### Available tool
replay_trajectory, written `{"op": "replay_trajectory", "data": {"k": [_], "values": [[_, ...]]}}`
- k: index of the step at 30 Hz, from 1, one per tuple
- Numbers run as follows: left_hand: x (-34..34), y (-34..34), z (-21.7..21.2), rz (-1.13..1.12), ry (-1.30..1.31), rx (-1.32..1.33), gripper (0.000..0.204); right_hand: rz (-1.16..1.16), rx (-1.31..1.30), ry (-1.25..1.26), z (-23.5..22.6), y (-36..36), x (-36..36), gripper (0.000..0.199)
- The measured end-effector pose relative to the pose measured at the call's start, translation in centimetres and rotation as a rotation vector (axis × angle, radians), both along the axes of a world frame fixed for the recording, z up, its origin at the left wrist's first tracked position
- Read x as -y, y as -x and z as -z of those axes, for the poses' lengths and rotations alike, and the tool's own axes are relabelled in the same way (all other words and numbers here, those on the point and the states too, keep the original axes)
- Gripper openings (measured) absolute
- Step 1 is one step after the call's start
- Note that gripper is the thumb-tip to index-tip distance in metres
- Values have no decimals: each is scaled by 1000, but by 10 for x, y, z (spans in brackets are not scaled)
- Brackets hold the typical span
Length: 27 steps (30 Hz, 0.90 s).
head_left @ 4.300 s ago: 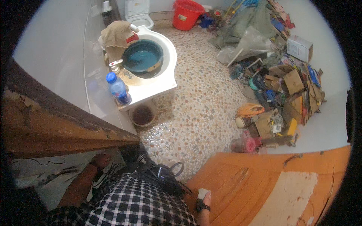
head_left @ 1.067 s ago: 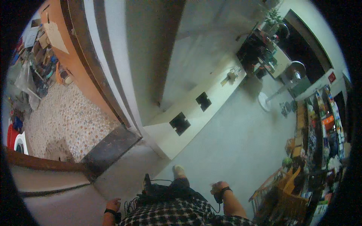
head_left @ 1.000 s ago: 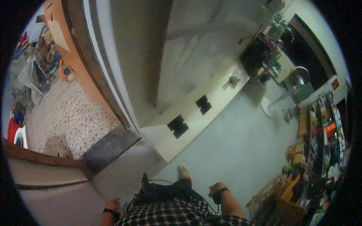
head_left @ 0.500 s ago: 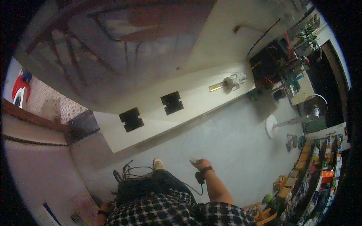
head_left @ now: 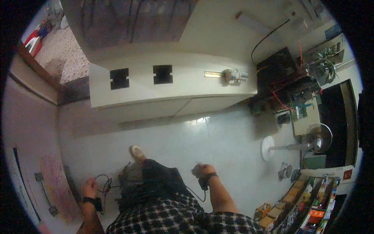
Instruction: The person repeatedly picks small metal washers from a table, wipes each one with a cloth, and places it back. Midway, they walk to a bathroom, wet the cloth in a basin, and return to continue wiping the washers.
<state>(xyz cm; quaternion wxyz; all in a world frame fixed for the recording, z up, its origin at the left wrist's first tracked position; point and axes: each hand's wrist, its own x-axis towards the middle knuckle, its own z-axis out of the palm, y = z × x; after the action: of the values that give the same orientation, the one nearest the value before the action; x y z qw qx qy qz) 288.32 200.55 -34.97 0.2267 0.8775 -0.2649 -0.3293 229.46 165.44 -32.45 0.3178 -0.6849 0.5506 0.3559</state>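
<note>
At lower left is my left hand (head_left: 90, 188), a black band with a box on its wrist. Loops of black cable (head_left: 104, 185) hang right beside its fingers, which are too small and blurred to show whether they hold anything. My right hand (head_left: 207, 170) is above the floor at lower centre, closed round a small greyish thing (head_left: 197, 169) whose kind I cannot make out. Ahead stands a white counter (head_left: 140, 93) with two square black cut-outs. A brass-coloured mounting rail (head_left: 214, 74) and a row of circuit breakers (head_left: 236, 76) sit on its right part.
A white pedestal fan (head_left: 267, 148) stands at right. Behind it is a bench crowded with dark equipment and red wires (head_left: 284, 101). Shelves with boxes and goods (head_left: 311, 206) run along the lower right. A pinkish wall (head_left: 35, 128) bounds the left. My shoe (head_left: 137, 151) is on the grey floor.
My left hand has risen from beside my body into fuller view. The view has turned, so the counter now lies nearly level. My right hand remains closed at about the same place.
</note>
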Motion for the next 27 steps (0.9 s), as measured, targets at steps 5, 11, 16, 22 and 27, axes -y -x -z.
{"op": "replay_trajectory", "data": {"k": [5, 11, 16, 22, 27], "values": [[-155, 152, -2, 322, -444, -79, 28, 463, 92, 59, -34, 55, -1, 51], [-224, 268, -34, 195, -630, -117, 29, 110, 75, -70, -8, 107, 3, 50], [-177, 346, -20, 20, -468, 89, 28, 0, 28, -95, 11, 186, 42, 58], [-1, 452, -22, 536, -319, 16, 21, 303, 165, 38, -19, 336, 73, 62], [124, 521, -97, 759, -196, 101, 26, 340, 18, 37, 18, 487, 51, 51]]}}
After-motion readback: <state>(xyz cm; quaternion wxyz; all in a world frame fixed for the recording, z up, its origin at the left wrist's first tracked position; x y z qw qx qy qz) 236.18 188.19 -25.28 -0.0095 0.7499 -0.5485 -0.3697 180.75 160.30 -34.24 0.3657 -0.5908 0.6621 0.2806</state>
